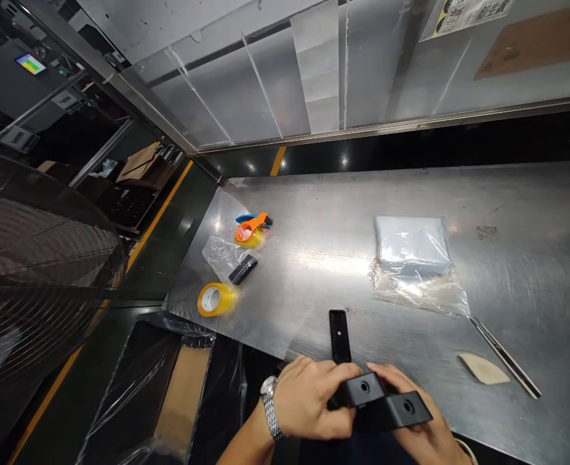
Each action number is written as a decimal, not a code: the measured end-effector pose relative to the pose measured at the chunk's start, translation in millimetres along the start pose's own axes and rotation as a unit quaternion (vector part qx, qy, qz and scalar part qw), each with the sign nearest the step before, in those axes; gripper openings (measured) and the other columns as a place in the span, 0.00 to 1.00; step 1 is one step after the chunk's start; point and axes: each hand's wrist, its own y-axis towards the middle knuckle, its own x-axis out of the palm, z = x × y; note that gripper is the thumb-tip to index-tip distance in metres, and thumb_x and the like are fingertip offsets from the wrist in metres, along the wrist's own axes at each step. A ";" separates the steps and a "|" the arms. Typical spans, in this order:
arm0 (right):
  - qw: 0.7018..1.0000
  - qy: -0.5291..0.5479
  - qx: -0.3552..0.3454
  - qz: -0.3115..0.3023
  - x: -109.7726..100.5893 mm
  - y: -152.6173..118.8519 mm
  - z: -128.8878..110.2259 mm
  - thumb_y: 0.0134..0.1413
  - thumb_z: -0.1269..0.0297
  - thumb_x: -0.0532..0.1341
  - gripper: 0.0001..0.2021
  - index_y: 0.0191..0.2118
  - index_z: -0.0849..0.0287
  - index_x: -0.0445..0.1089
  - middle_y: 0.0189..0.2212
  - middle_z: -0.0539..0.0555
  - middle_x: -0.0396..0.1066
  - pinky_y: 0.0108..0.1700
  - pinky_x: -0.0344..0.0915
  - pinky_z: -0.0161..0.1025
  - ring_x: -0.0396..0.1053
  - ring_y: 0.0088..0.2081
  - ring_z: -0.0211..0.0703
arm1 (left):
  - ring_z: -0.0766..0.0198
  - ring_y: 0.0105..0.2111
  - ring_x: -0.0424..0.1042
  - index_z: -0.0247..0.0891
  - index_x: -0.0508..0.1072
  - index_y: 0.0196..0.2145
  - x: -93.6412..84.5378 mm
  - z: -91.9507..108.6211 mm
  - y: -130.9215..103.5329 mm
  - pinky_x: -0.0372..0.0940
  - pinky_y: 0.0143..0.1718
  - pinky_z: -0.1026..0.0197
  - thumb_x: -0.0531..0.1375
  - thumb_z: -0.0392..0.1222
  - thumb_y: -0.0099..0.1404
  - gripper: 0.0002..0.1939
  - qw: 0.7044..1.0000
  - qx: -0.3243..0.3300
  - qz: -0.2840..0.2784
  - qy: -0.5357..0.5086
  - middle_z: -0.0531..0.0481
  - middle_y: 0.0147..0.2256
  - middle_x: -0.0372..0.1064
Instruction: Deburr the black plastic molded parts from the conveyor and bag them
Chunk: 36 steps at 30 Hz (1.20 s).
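My left hand [309,397], with a watch on its wrist, pinches a black block-shaped part [362,387] that has a round hole in its end. A similar black part [406,410], also with a round hole, is in my right hand [425,439]. The two parts are side by side at the table's front edge, and I cannot tell whether they are joined. Just beyond my left hand, a flat black piece [339,336] with a small light spot in its middle lies on the metal table [304,284].
Tape rolls [216,299], an orange tape dispenser [251,227] and a wrapped black piece [243,269] lie at the left. Clear plastic bags [411,248], tweezers [505,357] and a beige pad [483,368] are at the right. A plastic-lined box [183,387] and a fan [42,271] stand left.
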 end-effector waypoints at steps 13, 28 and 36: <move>0.994 -0.030 -0.070 -0.082 -2.6 4.5 -12.6 0.54 0.70 0.57 0.29 0.61 0.48 0.52 0.48 0.60 0.71 0.43 0.73 0.47 0.73 0.46 0.55 | 0.59 0.30 0.75 0.46 0.65 0.54 4.4 -6.8 -2.8 0.67 0.31 0.64 0.62 0.53 0.54 0.30 0.990 0.050 0.025 -0.128 0.50 0.36 0.76; 0.997 -0.038 -0.050 -0.035 6.9 -5.8 5.7 0.52 0.74 0.53 0.25 0.57 0.54 0.57 0.46 0.59 0.71 0.48 0.69 0.45 0.70 0.48 0.53 | 0.63 0.26 0.71 0.37 0.74 0.27 41.2 -10.8 -0.6 0.65 0.30 0.59 0.41 0.52 0.70 0.28 0.831 0.067 0.441 -0.331 0.47 0.23 0.71; 0.992 -0.087 -0.084 -0.042 4.7 2.5 7.5 0.51 0.75 0.53 0.26 0.58 0.57 0.56 0.46 0.59 0.71 0.47 0.71 0.44 0.71 0.47 0.53 | 0.64 0.25 0.70 0.36 0.73 0.26 44.3 -8.0 4.2 0.65 0.28 0.60 0.41 0.47 0.71 0.27 0.800 0.017 0.466 -0.378 0.48 0.24 0.70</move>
